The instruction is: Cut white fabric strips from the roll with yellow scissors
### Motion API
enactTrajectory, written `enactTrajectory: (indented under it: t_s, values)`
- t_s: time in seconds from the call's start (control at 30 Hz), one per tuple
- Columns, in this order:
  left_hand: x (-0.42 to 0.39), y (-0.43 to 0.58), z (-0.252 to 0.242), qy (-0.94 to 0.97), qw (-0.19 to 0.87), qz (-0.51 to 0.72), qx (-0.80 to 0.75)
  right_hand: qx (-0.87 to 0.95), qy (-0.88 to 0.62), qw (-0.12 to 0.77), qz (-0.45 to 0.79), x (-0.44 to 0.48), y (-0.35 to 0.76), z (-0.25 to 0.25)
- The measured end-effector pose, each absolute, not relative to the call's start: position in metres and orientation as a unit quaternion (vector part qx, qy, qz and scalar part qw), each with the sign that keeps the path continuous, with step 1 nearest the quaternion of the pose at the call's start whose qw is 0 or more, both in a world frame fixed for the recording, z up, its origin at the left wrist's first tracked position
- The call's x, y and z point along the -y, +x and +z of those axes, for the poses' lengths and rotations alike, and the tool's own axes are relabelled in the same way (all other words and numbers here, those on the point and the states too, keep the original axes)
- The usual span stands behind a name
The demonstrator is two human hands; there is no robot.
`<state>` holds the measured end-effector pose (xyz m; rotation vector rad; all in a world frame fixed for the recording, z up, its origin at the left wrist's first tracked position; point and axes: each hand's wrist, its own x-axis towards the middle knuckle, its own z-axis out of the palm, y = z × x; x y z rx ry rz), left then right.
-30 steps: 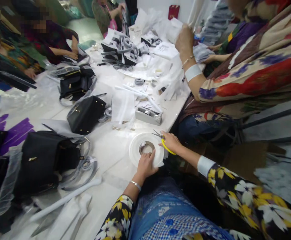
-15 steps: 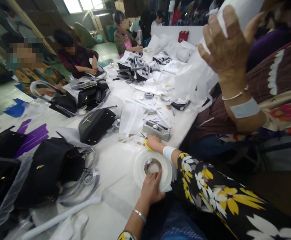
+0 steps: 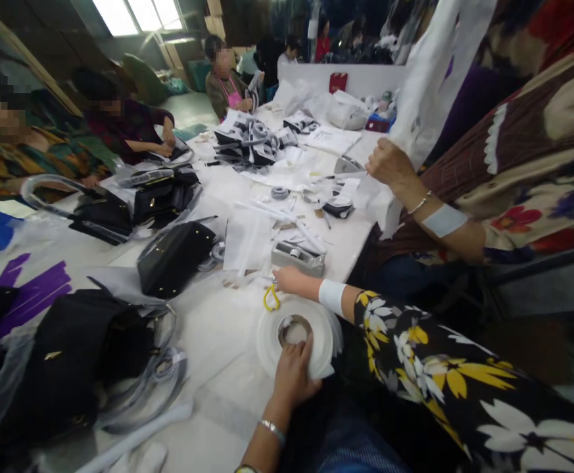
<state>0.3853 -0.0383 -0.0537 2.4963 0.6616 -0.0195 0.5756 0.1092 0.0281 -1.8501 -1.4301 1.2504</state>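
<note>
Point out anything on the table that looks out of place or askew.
The studded black bag left of the grey tape dispenser looks askew: it seems tipped onto its side, underside exposed. I see no clear spill or damage.

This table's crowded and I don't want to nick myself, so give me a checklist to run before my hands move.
1. Left hand on the white, ring-shaped roll: ok.
2. Roll lying flat on the white table: ok.
3. Right hand at the yellow-handled scissors: ok.
4. Scissors' blades shut: cannot tell; they are hidden.
5. Space beyond right hand: not ok; a grey, boxy tape dispenser sits close by.
6. Black, gold-studded handbag apart from both hands: ok.
</note>
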Motion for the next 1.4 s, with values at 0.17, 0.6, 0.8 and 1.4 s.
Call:
enactTrajectory:
  t_s: [0.17,0.6,0.8,1.4]
  values:
    - [0.036,0.385,-0.052,0.938,0.263,0.001,-0.228,0.542,-0.718,0.285,0.331,-0.031,0.620,0.028]
    - [0.033,0.384,-0.052,0.961,0.189,0.003,-0.200,0.139,-0.765,0.413,0.474,0.129,0.600,-0.090]
    - [0.034,0.387,-0.044,0.964,0.172,-0.016,-0.200,0.060,-0.593,0.489,0.637,0.135,0.584,-0.105]
    - [0.033,0.385,-0.046,0.970,0.150,-0.025,-0.189,-0.008,-0.485,0.576,0.658,0.151,0.653,-0.064]
